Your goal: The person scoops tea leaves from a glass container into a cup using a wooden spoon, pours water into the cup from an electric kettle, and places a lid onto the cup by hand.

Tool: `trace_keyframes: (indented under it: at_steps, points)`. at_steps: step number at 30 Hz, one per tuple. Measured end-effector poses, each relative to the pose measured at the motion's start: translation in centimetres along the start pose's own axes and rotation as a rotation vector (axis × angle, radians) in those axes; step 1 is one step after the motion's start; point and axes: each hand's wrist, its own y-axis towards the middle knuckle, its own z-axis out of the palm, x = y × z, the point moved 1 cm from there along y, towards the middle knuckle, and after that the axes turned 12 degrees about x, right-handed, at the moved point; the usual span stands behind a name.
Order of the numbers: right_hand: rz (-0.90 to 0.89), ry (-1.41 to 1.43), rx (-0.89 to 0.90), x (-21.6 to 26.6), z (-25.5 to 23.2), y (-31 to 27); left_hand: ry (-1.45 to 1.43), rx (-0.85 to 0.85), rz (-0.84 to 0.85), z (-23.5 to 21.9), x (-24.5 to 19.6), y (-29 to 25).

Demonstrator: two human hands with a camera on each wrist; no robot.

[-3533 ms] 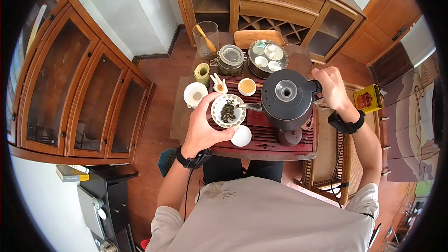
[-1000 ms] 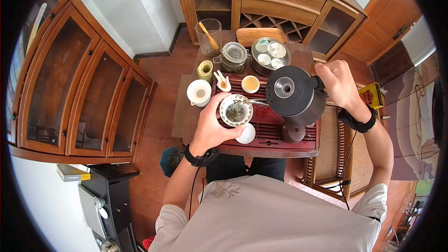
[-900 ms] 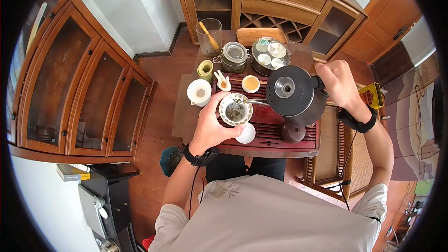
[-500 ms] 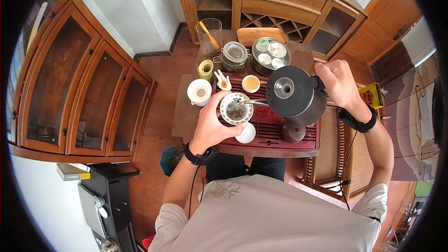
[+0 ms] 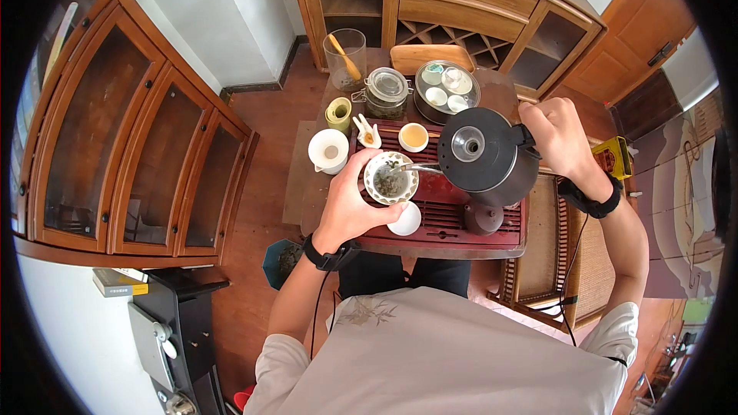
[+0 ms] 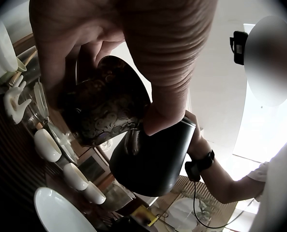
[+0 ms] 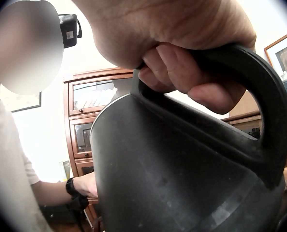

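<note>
While the right hand (image 5: 555,138) grips the kettle (image 5: 486,155), its spout seems hidden over the left hand's (image 5: 347,207) held cup (image 5: 390,179).

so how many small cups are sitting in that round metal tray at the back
4 that show: small cups clustered in the round metal tray behind the black kettle, one teal and three pale. Others may be hidden beneath them.

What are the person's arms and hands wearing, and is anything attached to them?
Both hands are bare, left hand and right hand. Each wrist carries a black strap-on unit, with a thin dark cable trailing along the forearm. The sleeves are short, pale cream; the shirt front shows a faint leaf print.
</note>
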Motion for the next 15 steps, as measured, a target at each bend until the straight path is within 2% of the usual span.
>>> trace_keyframes:
  at_steps: [15]
  points:
    - [-0.016, 0.009, 0.0, -0.91, 0.39, -0.04, 0.016, -0.006, 0.017, 0.0, 0.09, 0.1]
